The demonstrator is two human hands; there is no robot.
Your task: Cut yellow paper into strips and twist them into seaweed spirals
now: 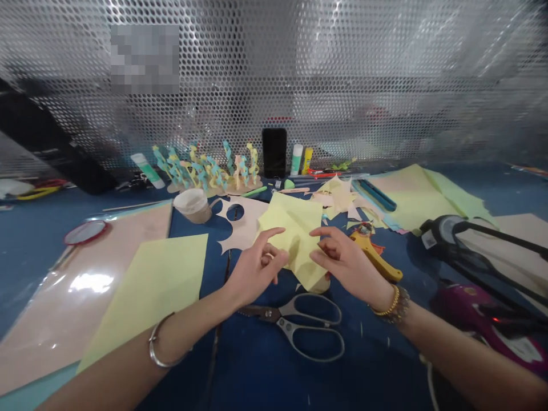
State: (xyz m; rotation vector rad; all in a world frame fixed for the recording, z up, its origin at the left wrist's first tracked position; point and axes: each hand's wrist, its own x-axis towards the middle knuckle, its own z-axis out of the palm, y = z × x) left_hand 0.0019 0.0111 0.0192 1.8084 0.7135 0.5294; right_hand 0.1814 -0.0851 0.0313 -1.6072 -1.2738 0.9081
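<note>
My two bare hands are held over a blue table [368, 365], on either side of a creased piece of yellow paper [297, 222]. The paper sits in the middle of the scene, its near corner pointing toward me. My left hand [257, 268] is open and loosely curled, thumb and forefinger apart, at the paper's left side. My right hand [349, 265] is open in much the same way at its right side. I cannot tell whether the fingertips touch the paper. A silver bangle [154, 348] circles my left wrist, and gold beads [393, 302] circle my right.

Just nearer to me lie scissors [274, 314], handles to the right. A yellow-handled tool [379, 260] is beside my right hand. Left of the paper are a pink sheet [246, 228] with rounded cutouts, a white cup [192, 205] and a flat yellow sheet [171, 274]; farther left, a red-rimmed disc [85, 233] rests on pink paper.

Along the far side stand curly blue and yellow paper shapes [205, 168], an upright phone [274, 153] and two glue sticks [297, 160], before a perforated metal wall [240, 57]. Paper scraps [340, 194] lie to the right of the yellow paper.
</note>
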